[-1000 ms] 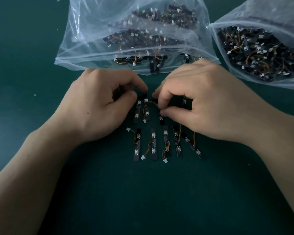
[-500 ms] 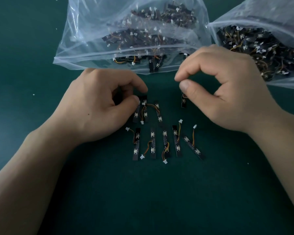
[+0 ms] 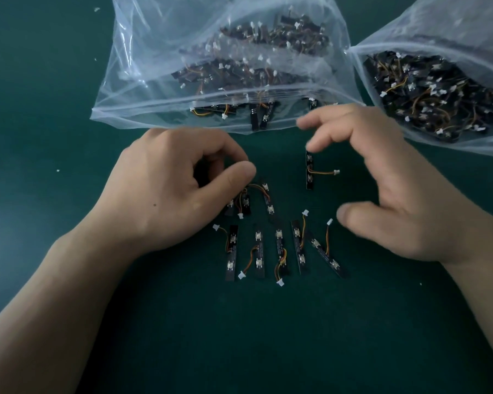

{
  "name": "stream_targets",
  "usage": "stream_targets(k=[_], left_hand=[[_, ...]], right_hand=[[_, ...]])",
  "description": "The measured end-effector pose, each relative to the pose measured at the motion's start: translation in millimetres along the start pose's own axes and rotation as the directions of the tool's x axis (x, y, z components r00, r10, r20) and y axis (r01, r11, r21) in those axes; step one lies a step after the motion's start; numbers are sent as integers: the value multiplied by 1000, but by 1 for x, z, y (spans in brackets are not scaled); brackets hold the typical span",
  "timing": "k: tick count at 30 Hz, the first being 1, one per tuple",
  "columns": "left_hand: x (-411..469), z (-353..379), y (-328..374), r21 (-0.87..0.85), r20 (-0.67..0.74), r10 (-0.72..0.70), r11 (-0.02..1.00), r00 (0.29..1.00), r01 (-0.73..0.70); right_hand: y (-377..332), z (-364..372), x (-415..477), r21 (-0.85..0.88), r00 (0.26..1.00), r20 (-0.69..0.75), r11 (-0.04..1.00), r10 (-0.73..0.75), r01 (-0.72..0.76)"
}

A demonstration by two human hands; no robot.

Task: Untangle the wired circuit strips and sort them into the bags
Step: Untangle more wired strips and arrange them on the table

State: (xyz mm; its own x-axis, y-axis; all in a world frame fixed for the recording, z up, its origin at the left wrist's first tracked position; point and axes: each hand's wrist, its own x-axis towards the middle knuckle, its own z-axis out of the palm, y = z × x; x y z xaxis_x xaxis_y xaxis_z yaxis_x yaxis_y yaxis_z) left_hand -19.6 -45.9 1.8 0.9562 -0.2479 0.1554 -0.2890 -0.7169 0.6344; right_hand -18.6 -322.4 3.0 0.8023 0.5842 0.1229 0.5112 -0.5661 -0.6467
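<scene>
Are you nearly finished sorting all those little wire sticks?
Not nearly. Done: five strips lie separated in a row, one more strip lies alone above them. In hand: the left hand pinches a tangled clump; the right hand hovers open, holding nothing. Left: free that clump, then put the loose strips into the middle bag or the right-hand bag, both already holding many.

Bare forearms and hands: a small dark mole dots the back of the left hand (image 3: pixel 165 191); the right hand (image 3: pixel 387 189) shows blurred fingertips.
</scene>
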Motion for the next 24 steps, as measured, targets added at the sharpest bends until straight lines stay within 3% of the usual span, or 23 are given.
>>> stream_targets(k=[3, 8, 18, 20, 24], left_hand=[[0, -1, 0, 7, 0, 4, 1000, 1000, -4], [-1, 0, 2, 1, 0, -6, 1000, 1000, 6], [-1, 0, 1, 9, 3, -7, 1000, 1000, 7], [-1, 1, 1, 8, -1, -1, 1000, 1000, 1], [-1, 1, 2, 2, -19, -4, 1000, 1000, 4]], right_hand=[[-1, -1, 1, -127, 993, 117, 992, 7, 8], [-4, 1, 4, -254, 988, 151, 967, 32, 8], [-4, 5, 5, -294, 992, 122, 956, 20, 17], [-2, 5, 3, -249, 997, 80, 968, 7, 13], [3, 5, 4, -127, 978, -203, 989, 45, -72]])
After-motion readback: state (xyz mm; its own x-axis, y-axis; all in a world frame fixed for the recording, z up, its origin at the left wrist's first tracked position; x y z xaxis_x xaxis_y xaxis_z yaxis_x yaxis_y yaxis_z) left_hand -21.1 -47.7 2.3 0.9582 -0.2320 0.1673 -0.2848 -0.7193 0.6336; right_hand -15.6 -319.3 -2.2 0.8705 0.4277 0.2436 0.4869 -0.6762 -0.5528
